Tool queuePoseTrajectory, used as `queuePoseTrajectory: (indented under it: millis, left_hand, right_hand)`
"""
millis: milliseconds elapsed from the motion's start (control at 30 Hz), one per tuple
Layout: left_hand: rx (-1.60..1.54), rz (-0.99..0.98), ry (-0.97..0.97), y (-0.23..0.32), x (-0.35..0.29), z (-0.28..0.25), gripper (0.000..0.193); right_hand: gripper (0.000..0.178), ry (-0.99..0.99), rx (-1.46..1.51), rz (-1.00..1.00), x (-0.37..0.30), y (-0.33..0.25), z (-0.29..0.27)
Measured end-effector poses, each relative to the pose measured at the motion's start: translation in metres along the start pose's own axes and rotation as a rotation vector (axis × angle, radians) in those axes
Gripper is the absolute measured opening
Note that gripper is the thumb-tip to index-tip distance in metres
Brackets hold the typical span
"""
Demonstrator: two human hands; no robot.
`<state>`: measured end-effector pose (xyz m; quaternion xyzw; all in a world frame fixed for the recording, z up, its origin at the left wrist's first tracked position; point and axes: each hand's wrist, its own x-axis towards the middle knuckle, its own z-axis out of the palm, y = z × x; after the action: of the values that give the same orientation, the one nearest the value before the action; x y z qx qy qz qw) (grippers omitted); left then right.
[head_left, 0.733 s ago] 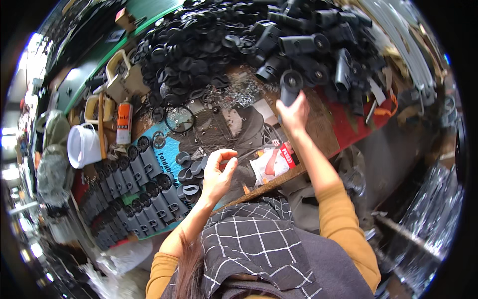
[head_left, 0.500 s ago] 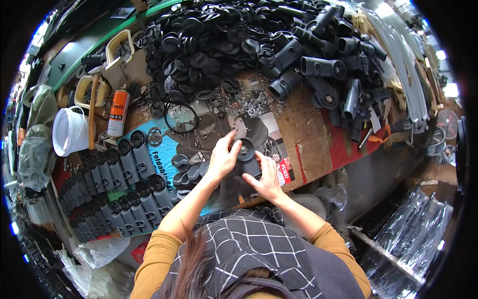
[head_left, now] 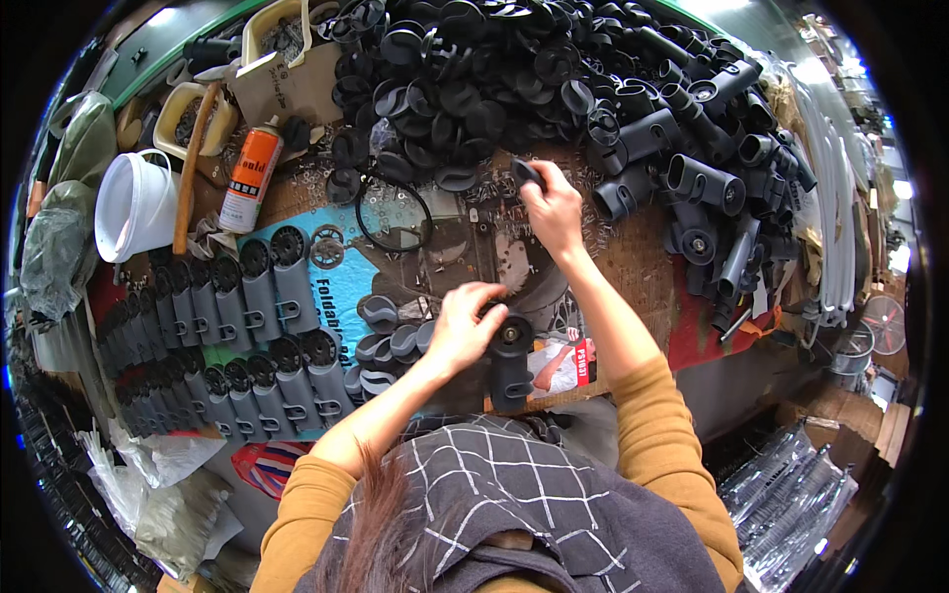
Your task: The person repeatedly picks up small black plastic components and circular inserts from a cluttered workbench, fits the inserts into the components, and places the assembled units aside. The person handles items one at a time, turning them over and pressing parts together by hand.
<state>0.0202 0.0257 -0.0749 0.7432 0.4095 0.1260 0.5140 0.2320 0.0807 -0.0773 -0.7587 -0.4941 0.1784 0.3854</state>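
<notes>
While the right hand (head_left: pixel 556 212) pinches one small, black, rounded plastic cap (head_left: pixel 527 176) between thumb and fingers, the left hand (head_left: pixel 463 328) is bent beside one dark grey, tubular plastic part (head_left: pixel 510 371). Its thumb and forefinger stand with a narrow gap at the round end of this part; whether they touch or grip it, I cannot tell.

This part is at the near edge of the wooden bench (head_left: pixel 638 247), just to the right of the left hand. It is long, with a broad round head pointing away from the person and a pale, metallic-looking centre in that head. The cap in the right hand is above the middle of the bench, near the far heap, and is seen nearly edge-on.

At the left there are two rows of similar grey tubular parts (head_left: pixel 290 390), too crowded for an exact count. At least five dark, disc-shaped caps (head_left: pixel 378 313) lie between these rows and the left hand. Behind are two heaps: one of black round caps (head_left: pixel 460 99), one of grey tubular pieces (head_left: pixel 704 183). I count also one orange-and-white spray can (head_left: pixel 249 178), one white plastic bucket (head_left: pixel 129 208), two cream-coloured plastic containers (head_left: pixel 219 127), one thin black ring (head_left: pixel 431 219) and one wooden stick (head_left: pixel 194 168).
</notes>
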Motion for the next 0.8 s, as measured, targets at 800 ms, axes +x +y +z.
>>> queuePoseTrajectory:
  millis: [800]
  left_hand:
    - [-0.728, -0.379, -0.077, 0.046, -0.042, -0.017, 0.019]
  right_hand:
    - [0.023, -0.191, 0.901, 0.59, -0.193, -0.057, -0.063]
